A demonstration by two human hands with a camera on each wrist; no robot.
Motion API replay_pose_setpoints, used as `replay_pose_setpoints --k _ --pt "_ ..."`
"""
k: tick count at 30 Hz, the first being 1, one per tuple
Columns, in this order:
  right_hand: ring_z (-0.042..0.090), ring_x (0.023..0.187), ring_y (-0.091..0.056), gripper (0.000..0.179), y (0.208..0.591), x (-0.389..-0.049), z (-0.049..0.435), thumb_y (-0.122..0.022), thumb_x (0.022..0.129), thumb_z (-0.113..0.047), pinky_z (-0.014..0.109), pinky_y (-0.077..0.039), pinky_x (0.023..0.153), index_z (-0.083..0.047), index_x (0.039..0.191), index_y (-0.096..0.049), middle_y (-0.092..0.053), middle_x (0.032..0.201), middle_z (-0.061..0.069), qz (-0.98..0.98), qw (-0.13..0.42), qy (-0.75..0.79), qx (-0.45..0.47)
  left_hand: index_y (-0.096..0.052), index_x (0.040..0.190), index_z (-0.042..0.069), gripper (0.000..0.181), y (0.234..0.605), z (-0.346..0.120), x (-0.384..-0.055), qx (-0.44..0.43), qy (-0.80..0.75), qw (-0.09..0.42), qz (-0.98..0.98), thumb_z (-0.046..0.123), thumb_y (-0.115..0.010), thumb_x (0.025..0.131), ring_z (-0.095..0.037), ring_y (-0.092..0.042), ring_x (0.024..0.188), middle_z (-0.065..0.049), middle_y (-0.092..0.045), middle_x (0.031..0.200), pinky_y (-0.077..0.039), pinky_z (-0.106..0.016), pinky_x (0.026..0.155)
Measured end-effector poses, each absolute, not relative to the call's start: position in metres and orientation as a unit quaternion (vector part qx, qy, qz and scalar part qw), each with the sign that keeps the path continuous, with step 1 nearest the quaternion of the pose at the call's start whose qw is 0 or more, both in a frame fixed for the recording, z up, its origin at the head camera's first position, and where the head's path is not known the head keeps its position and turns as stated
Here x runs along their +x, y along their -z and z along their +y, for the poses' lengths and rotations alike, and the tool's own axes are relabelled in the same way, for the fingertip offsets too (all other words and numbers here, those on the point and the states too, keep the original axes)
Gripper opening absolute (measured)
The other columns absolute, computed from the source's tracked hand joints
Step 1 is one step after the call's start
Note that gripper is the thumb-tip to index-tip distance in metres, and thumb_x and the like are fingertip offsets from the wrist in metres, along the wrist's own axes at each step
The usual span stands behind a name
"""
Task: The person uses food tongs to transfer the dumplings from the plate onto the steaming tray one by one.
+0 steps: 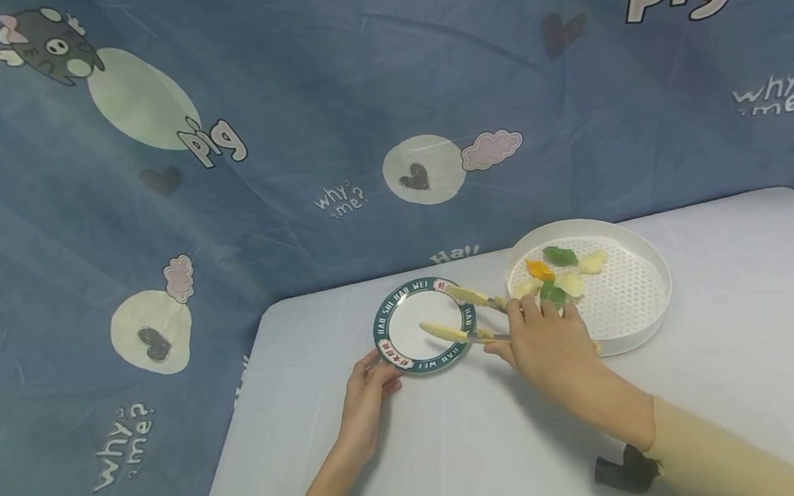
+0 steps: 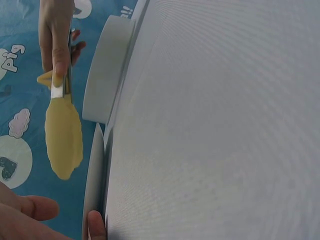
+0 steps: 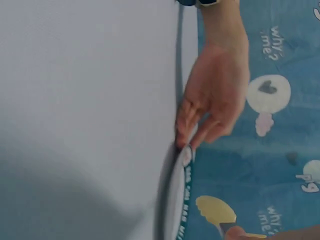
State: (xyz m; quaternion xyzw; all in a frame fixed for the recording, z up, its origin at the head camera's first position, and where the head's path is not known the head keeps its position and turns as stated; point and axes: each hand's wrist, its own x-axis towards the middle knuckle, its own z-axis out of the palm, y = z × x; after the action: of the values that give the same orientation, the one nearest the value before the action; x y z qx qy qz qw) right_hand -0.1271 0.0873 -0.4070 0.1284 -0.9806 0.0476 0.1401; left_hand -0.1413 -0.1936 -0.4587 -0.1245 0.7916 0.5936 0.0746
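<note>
My left hand (image 1: 366, 404) grips the near left rim of a small round plate (image 1: 418, 325), white inside with a green lettered border. In the right wrist view, the fingers of that left hand (image 3: 215, 100) meet at the plate's edge. My right hand (image 1: 556, 344) holds a pair of tongs (image 1: 447, 330) with yellow, paddle-like tips. Those tips are spread apart over the plate, and nothing shows between them. Seen from the left wrist, the tongs (image 2: 63, 135) hang above the plate's rim (image 2: 93, 185). No food lies on the visible part of the plate.
Right of the plate stands a round white tray (image 1: 649, 299) with a perforated bottom and raised wall. Several pale yellow pieces (image 1: 593, 262), green pieces (image 1: 560, 256) and an orange piece (image 1: 540, 270) lie inside it. A patterned blue cloth (image 1: 329, 68) hangs behind the white table (image 1: 452, 444).
</note>
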Motion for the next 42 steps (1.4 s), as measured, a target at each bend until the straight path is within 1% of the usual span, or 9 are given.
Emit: replay_pose_setpoints --k 4,7,11,15,20,27,31,36,42 --pt "0.028 0.073 -0.061 0.062 0.418 -0.130 0.076 -0.070 0.097 -0.058 0.043 -0.056 0.064 0.003 0.107 -0.061 -0.056 0.084 0.010 -0.980 0.141 -0.041 0.135 -0.028 0.165 -0.004 0.075 0.460 -0.194 -0.141 -0.124 -0.593 0.074 0.792 0.026 -0.058 0.104 -0.026 -0.071 0.126 -0.022 -0.066 0.141 -0.059 -0.037 0.115" --pt "0.026 0.069 -0.055 0.062 0.425 -0.131 0.070 -0.072 0.096 -0.057 0.040 -0.052 0.060 0.003 0.104 -0.060 -0.048 0.080 0.008 -0.979 0.145 -0.047 0.134 -0.028 0.165 -0.004 0.073 0.460 -0.194 -0.140 -0.122 -0.593 0.075 0.792 0.025 -0.057 0.105 -0.026 -0.071 0.126 -0.021 -0.066 0.140 -0.060 -0.036 0.114" --pt "0.025 0.068 -0.048 0.062 0.431 -0.131 0.065 -0.074 0.095 -0.056 0.039 -0.047 0.057 0.003 0.105 -0.059 -0.044 0.080 0.008 -0.980 0.141 -0.062 0.126 -0.028 0.165 -0.004 0.072 0.458 -0.193 -0.140 -0.121 -0.594 0.076 0.792 0.025 -0.056 0.106 -0.028 -0.070 0.127 -0.022 -0.066 0.140 -0.059 -0.037 0.116" --pt "0.024 0.070 -0.047 0.062 0.437 -0.131 0.063 -0.074 0.096 -0.055 0.039 -0.046 0.056 0.003 0.110 -0.058 -0.045 0.083 0.008 -0.981 0.144 -0.065 0.117 -0.028 0.165 -0.006 0.072 0.456 -0.193 -0.139 -0.117 -0.597 0.074 0.790 0.024 -0.055 0.106 -0.032 -0.069 0.128 -0.024 -0.065 0.140 -0.059 -0.040 0.117" --pt "0.026 0.072 -0.052 0.069 0.443 -0.127 0.060 -0.073 0.095 -0.058 0.040 -0.048 0.058 0.006 0.116 -0.059 -0.049 0.084 0.010 -0.980 0.152 -0.048 0.118 -0.028 0.164 -0.007 0.071 0.455 -0.194 -0.138 -0.113 -0.595 0.072 0.792 0.025 -0.055 0.107 -0.033 -0.069 0.129 -0.024 -0.065 0.141 -0.058 -0.042 0.118" --pt "0.030 0.081 -0.060 0.077 0.450 -0.124 0.055 -0.073 0.093 -0.064 0.041 -0.053 0.065 0.007 0.118 -0.060 -0.061 0.088 0.016 -0.986 0.115 -0.048 0.107 -0.029 0.165 -0.005 0.072 0.456 -0.196 -0.135 -0.115 -0.589 0.070 0.797 0.025 -0.057 0.106 -0.031 -0.069 0.129 -0.022 -0.067 0.140 -0.057 -0.042 0.119" --pt "0.032 0.087 -0.063 0.081 0.454 -0.124 0.054 -0.073 0.092 -0.066 0.043 -0.054 0.068 0.009 0.121 -0.060 -0.065 0.092 0.019 -0.986 0.116 -0.058 0.105 -0.029 0.164 -0.005 0.071 0.457 -0.196 -0.136 -0.114 -0.589 0.067 0.797 0.026 -0.056 0.106 -0.031 -0.069 0.129 -0.022 -0.067 0.139 -0.057 -0.042 0.118" --pt "0.032 0.086 -0.063 0.083 0.458 -0.125 0.055 -0.072 0.091 -0.069 0.042 -0.053 0.068 0.008 0.121 -0.061 -0.067 0.093 0.018 -0.985 0.127 -0.055 0.105 -0.029 0.165 -0.005 0.071 0.458 -0.197 -0.136 -0.119 -0.588 0.069 0.797 0.026 -0.056 0.106 -0.030 -0.070 0.127 -0.021 -0.068 0.138 -0.056 -0.044 0.119" --pt "0.032 0.088 -0.062 0.088 0.461 -0.125 0.055 -0.070 0.092 -0.070 0.042 -0.054 0.070 0.008 0.130 -0.062 -0.067 0.102 0.019 -0.985 0.126 -0.049 0.109 -0.028 0.165 -0.005 0.072 0.459 -0.198 -0.136 -0.119 -0.589 0.071 0.796 0.026 -0.056 0.106 -0.030 -0.070 0.127 -0.021 -0.068 0.138 -0.056 -0.045 0.120"
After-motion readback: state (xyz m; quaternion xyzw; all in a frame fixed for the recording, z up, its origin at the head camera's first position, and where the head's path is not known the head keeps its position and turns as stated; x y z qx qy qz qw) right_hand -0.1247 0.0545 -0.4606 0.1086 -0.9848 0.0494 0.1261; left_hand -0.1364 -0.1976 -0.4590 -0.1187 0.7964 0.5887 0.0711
